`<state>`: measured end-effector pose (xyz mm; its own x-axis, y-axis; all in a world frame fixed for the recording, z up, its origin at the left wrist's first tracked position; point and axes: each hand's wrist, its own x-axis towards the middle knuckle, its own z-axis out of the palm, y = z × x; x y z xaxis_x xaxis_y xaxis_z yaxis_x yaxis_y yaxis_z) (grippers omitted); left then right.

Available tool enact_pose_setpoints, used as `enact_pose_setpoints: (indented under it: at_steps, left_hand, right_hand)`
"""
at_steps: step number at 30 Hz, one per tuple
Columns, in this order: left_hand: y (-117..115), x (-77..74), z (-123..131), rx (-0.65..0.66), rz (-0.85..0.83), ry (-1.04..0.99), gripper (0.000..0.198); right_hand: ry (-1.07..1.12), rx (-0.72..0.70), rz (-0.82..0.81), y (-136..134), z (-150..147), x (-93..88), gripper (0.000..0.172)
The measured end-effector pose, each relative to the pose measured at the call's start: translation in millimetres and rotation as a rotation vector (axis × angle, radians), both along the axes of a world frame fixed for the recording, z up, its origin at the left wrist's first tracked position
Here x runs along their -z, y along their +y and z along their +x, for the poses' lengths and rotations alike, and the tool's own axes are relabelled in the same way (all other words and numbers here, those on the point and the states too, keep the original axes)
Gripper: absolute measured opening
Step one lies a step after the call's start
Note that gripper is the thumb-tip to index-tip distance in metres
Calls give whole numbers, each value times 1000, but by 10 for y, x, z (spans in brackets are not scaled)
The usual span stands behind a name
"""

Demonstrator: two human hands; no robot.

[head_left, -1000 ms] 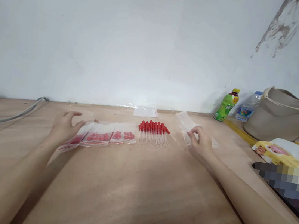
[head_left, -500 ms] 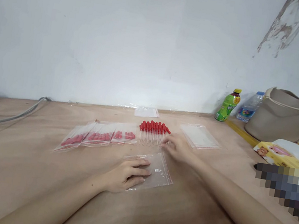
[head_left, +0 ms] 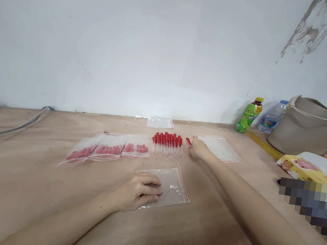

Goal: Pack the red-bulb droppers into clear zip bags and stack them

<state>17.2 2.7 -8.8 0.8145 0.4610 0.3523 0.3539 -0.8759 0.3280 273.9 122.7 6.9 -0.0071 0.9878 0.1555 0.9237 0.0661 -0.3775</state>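
My left hand lies with its fingers stretched out on a clear zip bag that rests flat on the table. Pinched in my right hand is a dropper with a red bulb; the bulb sticks out to the left and my fingers hide the rest. Just left of it, several droppers with red bulbs and clear stems lie side by side in a row, bulbs toward the wall. Several zip bags holding red-bulbed droppers overlap to the left of that row.
A stack of clear bags lies beyond my right hand, and a white bag by the wall. A green bottle, a water bottle, a grey-beige bin and a yellow tissue pack stand at right. A grey cable runs at left.
My right hand has taken a dropper from the right end of the row and moved a little right and away from me. My left hand has barely shifted on the bag.
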Motion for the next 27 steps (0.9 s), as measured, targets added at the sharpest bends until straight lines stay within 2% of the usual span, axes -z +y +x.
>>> enact_pose_setpoints:
  at_steps: [3,6,9,12,15,20,27]
  left_hand:
    - [0,-35,-5,-6,-70,23,28]
    - [-5,-86,-2,6,-124,54,31]
    - [1,-112,4,18,-141,78,32]
    - [10,-103,2,11,-152,94,33]
    - [13,-84,-5,2,-160,99,33]
    - [2,-98,-1,-4,-184,100,33]
    - [-38,-149,16,-21,-172,99,47]
  right_hand:
    - [157,-101,126,-231,104,8,51]
    - [526,-158,219,-538,161,106,58]
    - [898,-116,165,-823,144,230,58]
    - [1122,-79,131,-983,96,309,61]
    - [1214,-51,148,-1015,65,342,60]
    - [1281,-104,135,-1020,19,371,57]
    - [1333,-173,-98,-1113,65,340,47]
